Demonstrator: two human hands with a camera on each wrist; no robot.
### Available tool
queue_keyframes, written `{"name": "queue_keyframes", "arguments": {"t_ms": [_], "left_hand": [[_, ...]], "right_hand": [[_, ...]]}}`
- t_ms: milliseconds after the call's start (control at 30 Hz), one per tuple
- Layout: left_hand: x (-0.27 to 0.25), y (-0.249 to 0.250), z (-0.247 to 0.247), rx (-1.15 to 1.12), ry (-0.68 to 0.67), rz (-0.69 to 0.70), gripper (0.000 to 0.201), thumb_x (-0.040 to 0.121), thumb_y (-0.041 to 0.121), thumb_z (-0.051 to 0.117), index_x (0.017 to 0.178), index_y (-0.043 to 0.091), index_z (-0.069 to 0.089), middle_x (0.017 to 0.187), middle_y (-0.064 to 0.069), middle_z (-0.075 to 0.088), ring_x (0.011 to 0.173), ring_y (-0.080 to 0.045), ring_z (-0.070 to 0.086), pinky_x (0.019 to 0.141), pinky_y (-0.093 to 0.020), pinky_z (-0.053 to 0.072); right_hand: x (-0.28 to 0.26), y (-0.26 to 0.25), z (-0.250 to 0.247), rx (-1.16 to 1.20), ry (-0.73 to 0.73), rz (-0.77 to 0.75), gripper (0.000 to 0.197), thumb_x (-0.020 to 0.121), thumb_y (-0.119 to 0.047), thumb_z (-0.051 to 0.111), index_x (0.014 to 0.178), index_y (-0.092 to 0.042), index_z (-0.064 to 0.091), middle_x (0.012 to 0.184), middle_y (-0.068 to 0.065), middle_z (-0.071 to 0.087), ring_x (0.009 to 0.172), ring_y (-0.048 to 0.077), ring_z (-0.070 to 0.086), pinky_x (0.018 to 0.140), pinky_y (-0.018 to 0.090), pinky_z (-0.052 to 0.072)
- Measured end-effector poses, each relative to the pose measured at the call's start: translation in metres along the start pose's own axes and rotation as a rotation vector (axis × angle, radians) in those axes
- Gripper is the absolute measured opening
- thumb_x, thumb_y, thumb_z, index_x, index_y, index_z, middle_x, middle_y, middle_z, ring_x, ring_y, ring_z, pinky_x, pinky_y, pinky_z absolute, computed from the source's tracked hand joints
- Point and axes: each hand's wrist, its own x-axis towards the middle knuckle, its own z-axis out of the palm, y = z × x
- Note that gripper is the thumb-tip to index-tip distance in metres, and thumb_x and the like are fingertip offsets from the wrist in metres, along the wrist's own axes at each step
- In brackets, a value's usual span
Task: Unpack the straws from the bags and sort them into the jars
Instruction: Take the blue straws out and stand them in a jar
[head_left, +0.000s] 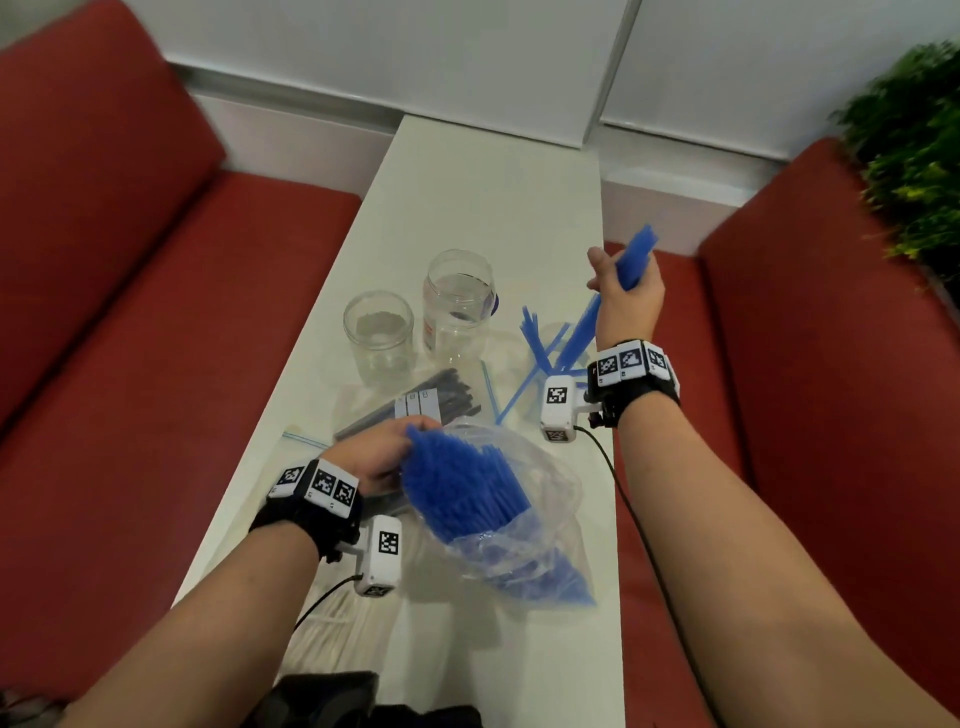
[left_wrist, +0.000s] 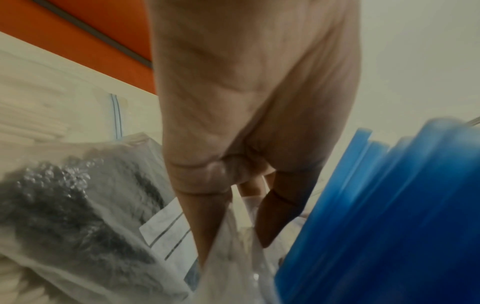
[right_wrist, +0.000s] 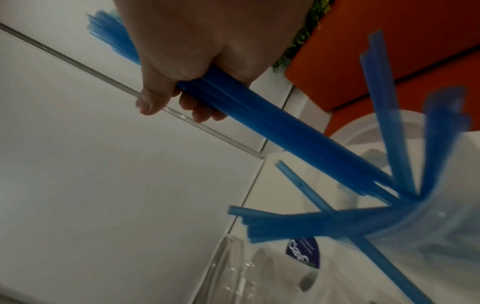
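- Right hand (head_left: 626, 296): raised above the right side of the surface (head_left: 498, 197), fingers (right_wrist: 205, 111) curled round a bundle of blue straws (right_wrist: 259, 121); the bundle's lower end points down into a clear jar (right_wrist: 441, 236) near the right edge.
- That jar already holds a few loose blue straws (head_left: 540, 338), fanned out at differing angles. By this evidence, sorting of the blue kind is under way but far from complete.
- Left hand (head_left: 382, 452): low over the near part of the surface, thumb and fingers (left_wrist: 205, 222) pinching the rim of a clear plastic bag (head_left: 535, 525). The bag mouth stands open and a large mass of blue straws (head_left: 457, 483) projects from it; most of the blue stock appears still to be bagged.
- Two further jars, a short glass jar (head_left: 379, 332) and a taller clear jar (head_left: 457, 306), stand side by side near the middle of the surface. Both look empty of straws.
- A bag of dark straws (head_left: 415, 405) lies between the left hand and these jars; it looks full, and no dark straw shows in any jar.
- A bag of white straws (head_left: 337, 629) lies at the near edge beneath the left forearm, likewise apparently unemptied.
- Estimate: one colour partly transferred, two colours not yet begun; the greater part of the task remains.
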Motion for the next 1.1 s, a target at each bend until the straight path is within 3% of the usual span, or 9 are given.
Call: {"name": "queue_keyframes", "arguments": {"t_ms": [167, 300, 400, 533, 667, 767, 900, 1000, 1100], "left_hand": [[0.002, 0.001, -0.004, 0.039, 0.018, -0.032, 0.014, 0.101, 0.015, 0.053, 0.097, 0.014, 0.066, 0.095, -0.013, 0.068, 0.082, -0.026, 0.062, 0.064, -0.033, 0.050], [0.003, 0.002, -0.003, 0.024, 0.012, -0.030, 0.014, 0.102, 0.015, 0.051, 0.102, 0.012, 0.064, 0.105, -0.019, 0.063, 0.095, -0.032, 0.057, 0.071, -0.037, 0.046], [0.002, 0.001, -0.001, 0.036, 0.012, -0.032, 0.014, 0.103, 0.015, 0.050, 0.106, 0.011, 0.062, 0.109, -0.021, 0.061, 0.100, -0.034, 0.053, 0.074, -0.039, 0.042], [0.002, 0.000, -0.003, 0.053, 0.007, -0.042, 0.017, 0.103, 0.016, 0.048, 0.098, 0.014, 0.063, 0.105, -0.020, 0.060, 0.094, -0.031, 0.052, 0.069, -0.035, 0.042], [-0.001, -0.002, -0.006, 0.057, 0.014, -0.057, 0.016, 0.101, 0.018, 0.051, 0.096, 0.016, 0.066, 0.104, -0.017, 0.065, 0.095, -0.031, 0.057, 0.076, -0.038, 0.044], [-0.004, -0.006, -0.008, 0.043, 0.013, -0.046, 0.015, 0.099, 0.015, 0.053, 0.092, 0.016, 0.066, 0.100, -0.015, 0.067, 0.091, -0.030, 0.061, 0.074, -0.036, 0.047], [-0.009, -0.010, -0.013, -0.012, -0.010, -0.052, 0.011, 0.098, 0.013, 0.056, 0.097, 0.014, 0.067, 0.093, -0.014, 0.070, 0.082, -0.030, 0.064, 0.068, -0.035, 0.050], [-0.012, -0.015, -0.017, -0.035, -0.024, -0.037, 0.010, 0.099, 0.007, 0.054, 0.098, 0.011, 0.063, 0.086, -0.012, 0.069, 0.070, -0.024, 0.065, 0.063, -0.033, 0.052], [-0.014, -0.024, -0.021, -0.085, -0.032, -0.023, 0.014, 0.099, 0.000, 0.051, 0.097, 0.009, 0.061, 0.088, -0.014, 0.066, 0.069, -0.025, 0.064, 0.062, -0.033, 0.051]], "right_hand": [[0.000, 0.023, -0.001, -0.101, -0.019, 0.024, 0.019, 0.086, -0.013, 0.074, 0.087, -0.021, 0.057, 0.080, 0.010, 0.064, 0.075, 0.024, 0.061, 0.075, 0.034, 0.052], [0.009, 0.022, -0.004, -0.280, -0.087, -0.178, 0.013, 0.089, -0.010, 0.067, 0.099, -0.016, 0.066, 0.090, -0.004, 0.068, 0.083, 0.004, 0.060, 0.083, 0.028, 0.052], [0.007, 0.033, -0.001, -0.600, -0.265, -0.219, 0.030, 0.102, -0.022, 0.056, 0.127, -0.010, 0.064, 0.127, 0.007, 0.065, 0.120, 0.020, 0.058, 0.109, 0.033, 0.037], [-0.012, 0.050, -0.001, -1.009, -0.537, -0.052, 0.051, 0.108, -0.037, 0.041, 0.147, -0.005, 0.043, 0.148, 0.021, 0.045, 0.140, 0.038, 0.034, 0.117, 0.048, 0.020], [-0.026, 0.026, -0.005, -0.738, -0.312, -0.361, 0.041, 0.106, -0.023, 0.047, 0.144, -0.007, 0.050, 0.149, 0.011, 0.050, 0.151, 0.031, 0.024, 0.125, 0.040, 0.008], [-0.038, -0.009, 0.000, -0.547, -0.111, -0.531, 0.027, 0.101, -0.020, 0.053, 0.122, -0.008, 0.066, 0.118, 0.005, 0.068, 0.121, 0.020, 0.056, 0.109, 0.030, 0.039], [-0.062, -0.021, 0.009, -0.567, -0.417, -0.070, 0.029, 0.097, -0.022, 0.054, 0.084, -0.001, 0.070, 0.073, 0.010, 0.071, 0.071, 0.028, 0.067, 0.073, 0.040, 0.057], [-0.081, 0.016, 0.008, -0.650, -0.542, 0.416, 0.026, 0.095, -0.013, 0.054, 0.087, 0.007, 0.069, 0.084, 0.024, 0.073, 0.077, 0.037, 0.072, 0.081, 0.050, 0.061], [-0.090, 0.051, 0.008, -0.718, -0.491, 0.611, 0.019, 0.097, -0.018, 0.053, 0.095, 0.000, 0.061, 0.103, 0.023, 0.069, 0.096, 0.037, 0.068, 0.093, 0.045, 0.056]]}}
